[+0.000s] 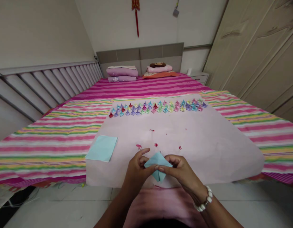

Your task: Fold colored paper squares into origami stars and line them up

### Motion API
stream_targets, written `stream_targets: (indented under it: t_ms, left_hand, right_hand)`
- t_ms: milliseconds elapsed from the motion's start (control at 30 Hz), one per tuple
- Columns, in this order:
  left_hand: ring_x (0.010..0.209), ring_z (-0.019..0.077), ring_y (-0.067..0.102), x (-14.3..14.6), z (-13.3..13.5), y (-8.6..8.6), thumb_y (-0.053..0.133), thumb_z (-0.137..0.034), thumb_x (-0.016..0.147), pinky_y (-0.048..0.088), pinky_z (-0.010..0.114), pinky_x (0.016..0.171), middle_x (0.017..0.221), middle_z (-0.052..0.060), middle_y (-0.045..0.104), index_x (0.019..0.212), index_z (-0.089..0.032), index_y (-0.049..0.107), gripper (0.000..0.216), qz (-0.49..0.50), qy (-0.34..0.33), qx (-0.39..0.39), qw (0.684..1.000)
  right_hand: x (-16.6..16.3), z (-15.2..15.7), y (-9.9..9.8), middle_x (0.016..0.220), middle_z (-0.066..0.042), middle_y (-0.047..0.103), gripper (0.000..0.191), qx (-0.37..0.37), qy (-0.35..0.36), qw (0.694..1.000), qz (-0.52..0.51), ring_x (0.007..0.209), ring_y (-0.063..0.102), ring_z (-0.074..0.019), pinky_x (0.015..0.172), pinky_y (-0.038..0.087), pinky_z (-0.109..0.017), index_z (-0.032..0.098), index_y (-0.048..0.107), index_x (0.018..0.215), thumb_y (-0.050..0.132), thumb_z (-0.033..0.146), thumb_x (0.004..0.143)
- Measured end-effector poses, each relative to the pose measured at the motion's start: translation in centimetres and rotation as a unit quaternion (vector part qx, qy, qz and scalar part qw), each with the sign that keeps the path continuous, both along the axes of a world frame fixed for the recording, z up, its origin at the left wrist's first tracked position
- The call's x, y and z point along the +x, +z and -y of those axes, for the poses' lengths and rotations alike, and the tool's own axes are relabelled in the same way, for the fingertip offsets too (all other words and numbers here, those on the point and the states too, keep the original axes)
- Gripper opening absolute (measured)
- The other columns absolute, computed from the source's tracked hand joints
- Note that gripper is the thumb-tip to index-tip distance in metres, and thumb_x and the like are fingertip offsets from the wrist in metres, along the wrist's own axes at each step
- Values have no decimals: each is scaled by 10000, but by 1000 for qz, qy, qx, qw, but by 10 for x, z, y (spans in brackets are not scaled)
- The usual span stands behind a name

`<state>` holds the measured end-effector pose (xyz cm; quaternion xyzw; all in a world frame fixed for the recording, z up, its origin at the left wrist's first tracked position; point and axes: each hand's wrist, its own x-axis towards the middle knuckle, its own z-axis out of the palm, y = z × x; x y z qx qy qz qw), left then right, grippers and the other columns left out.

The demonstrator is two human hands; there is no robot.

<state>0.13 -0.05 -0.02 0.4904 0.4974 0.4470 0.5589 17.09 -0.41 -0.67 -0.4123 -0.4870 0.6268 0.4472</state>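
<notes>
My left hand and my right hand meet over the near edge of a large pale pink sheet, both pinching a partly folded light blue paper. The fingers of each hand are closed on the paper's edges. A beaded white bracelet sits on my right wrist. A flat stack of light blue square paper lies to the left on the pink sheet. Several small folded paper shapes in many colours lie in rows along the sheet's far edge.
The pink sheet lies on a bed with a striped pink, yellow and green cover. Folded bedding and pillows rest by the headboard. A slatted rail runs along the left, wardrobe doors stand at the right. Tiny red paper scraps dot the sheet.
</notes>
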Motion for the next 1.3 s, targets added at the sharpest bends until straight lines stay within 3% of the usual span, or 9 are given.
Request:
stream_targets:
  t_ms: [100,300,433,600,733,833,967,1167,1300]
  left_hand:
    - [606,145,625,-5,-3,0,814,-262,572,482,260,613,611,-24,656,1129,-104,558,633,14,-4,-41,999]
    - [656,148,649,-14,-3,13,769,-235,637,493,272,668,655,-13,701,1315,-109,417,775,36,-47,-45,997]
    - [572,129,610,-15,-6,16,818,-211,556,482,253,618,545,-52,647,1251,-89,484,780,-3,-2,-30,1000]
    - [555,120,599,-13,-11,8,812,-225,564,478,250,628,531,-53,640,1216,-77,505,736,27,49,-14,998]
    - [687,146,641,-2,-7,-2,774,-305,631,489,271,706,696,4,698,1195,-117,534,641,97,97,-3,991]
    - [860,200,646,12,0,-8,782,-329,615,495,292,736,941,76,707,1090,-148,614,535,133,36,-6,990]
    - [623,146,588,23,6,-12,726,-406,675,452,254,607,633,13,646,739,-140,675,278,66,13,-28,997]
    - [510,95,455,6,0,-5,703,-419,704,354,217,539,529,-25,540,609,-146,600,307,67,-14,-50,996]
    - [496,60,383,-6,1,0,707,-381,724,280,194,511,572,-29,500,692,-125,606,277,174,-117,-131,969]
  right_hand:
    - [1,0,-4,624,8,622,254,1,-5,1000,5,579,547,-126,580,447,-257,142,659,677,772,370,668]
    - [2,0,-1,677,-11,656,241,6,44,999,30,650,594,-166,629,486,-288,161,693,732,733,397,707]
    - [0,1,3,724,-20,677,207,-2,67,998,8,664,604,-171,650,492,-304,160,702,770,724,360,721]
    - [-4,1,2,695,-19,674,208,-9,25,999,-20,630,594,-166,631,483,-304,150,703,746,739,349,699]
    - [-8,0,-3,660,-12,668,221,-2,-44,999,-27,613,584,-163,625,469,-293,156,697,713,752,368,682]
    - [-12,0,-6,664,-12,671,219,-1,-101,994,-40,611,578,-165,623,465,-293,167,700,741,747,374,689]
    - [-14,1,-6,680,-8,665,206,12,-142,989,-37,637,573,-169,646,459,-290,175,687,736,742,370,701]
    - [1,1,-2,775,-40,677,244,46,-21,995,-84,740,596,-192,751,465,-333,183,696,905,582,391,844]
    - [13,-4,-3,1138,-66,648,369,63,-7,991,-119,1011,576,-216,883,437,-351,254,634,1131,677,280,765]
